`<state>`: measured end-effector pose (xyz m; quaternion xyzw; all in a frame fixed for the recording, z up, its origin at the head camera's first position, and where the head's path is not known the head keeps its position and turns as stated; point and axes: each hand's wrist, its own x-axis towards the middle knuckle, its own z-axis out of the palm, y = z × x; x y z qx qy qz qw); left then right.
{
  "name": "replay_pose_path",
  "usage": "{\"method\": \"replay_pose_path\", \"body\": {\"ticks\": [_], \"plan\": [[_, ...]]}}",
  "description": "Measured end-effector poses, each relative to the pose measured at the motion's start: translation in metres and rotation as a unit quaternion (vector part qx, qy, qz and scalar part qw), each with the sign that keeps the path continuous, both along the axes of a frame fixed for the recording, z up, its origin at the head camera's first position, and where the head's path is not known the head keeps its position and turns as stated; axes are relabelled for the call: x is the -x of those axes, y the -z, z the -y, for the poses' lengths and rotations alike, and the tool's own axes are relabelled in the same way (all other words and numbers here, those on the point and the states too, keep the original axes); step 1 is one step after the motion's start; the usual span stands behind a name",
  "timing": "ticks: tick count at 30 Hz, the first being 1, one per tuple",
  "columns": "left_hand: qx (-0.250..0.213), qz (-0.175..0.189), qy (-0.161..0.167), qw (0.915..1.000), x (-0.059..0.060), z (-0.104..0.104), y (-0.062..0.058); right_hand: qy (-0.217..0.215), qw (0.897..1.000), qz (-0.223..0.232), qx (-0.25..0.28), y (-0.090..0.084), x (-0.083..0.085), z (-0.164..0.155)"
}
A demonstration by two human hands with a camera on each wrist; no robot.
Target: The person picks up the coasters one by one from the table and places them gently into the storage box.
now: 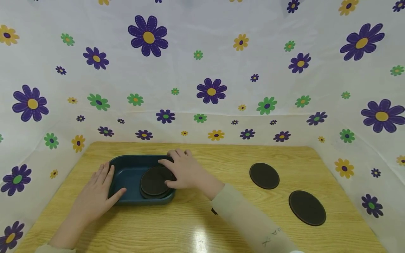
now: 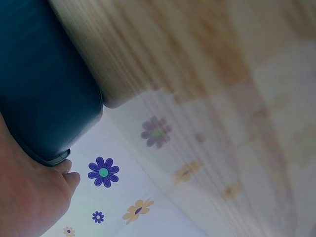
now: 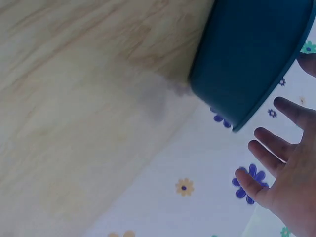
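Note:
A dark teal rectangular bin (image 1: 126, 179) stands on the left part of the table. Inside it, toward the right end, lies a small stack of round dark coasters (image 1: 155, 181) with stitched edges. My left hand (image 1: 98, 191) rests along the bin's left rim, fingers straight and thumb stretched over the near corner. Over the bin's right end is my right hand (image 1: 185, 170), its fingers spread and its thumb near the top coaster. In the right wrist view the right hand (image 3: 291, 163) has its fingers apart beside the bin's rim, holding nothing visible.
Two more round dark coasters, a far one (image 1: 264, 175) and a near one (image 1: 307, 208), lie flat on the right of the wooden table (image 1: 221, 158). A small black object (image 1: 214, 211) shows partly beside the right sleeve. Flowered cloth (image 1: 177, 70) surrounds the table.

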<state>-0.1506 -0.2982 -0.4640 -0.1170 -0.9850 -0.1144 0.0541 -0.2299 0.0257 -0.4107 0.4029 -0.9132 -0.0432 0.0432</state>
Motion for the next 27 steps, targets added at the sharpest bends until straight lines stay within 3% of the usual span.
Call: {"method": "replay_pose_path", "body": {"ticks": [13, 27], "plan": [[-0.001, -0.002, -0.002, 1.0, -0.001, -0.001, -0.002, 0.036, 0.998, 0.032, 0.035, -0.006, 0.001, -0.048], [0.007, 0.0, 0.002, 1.0, -0.001, -0.001, -0.002, 0.066, 0.996, 0.032, 0.057, 0.012, 0.002, -0.099]]}}
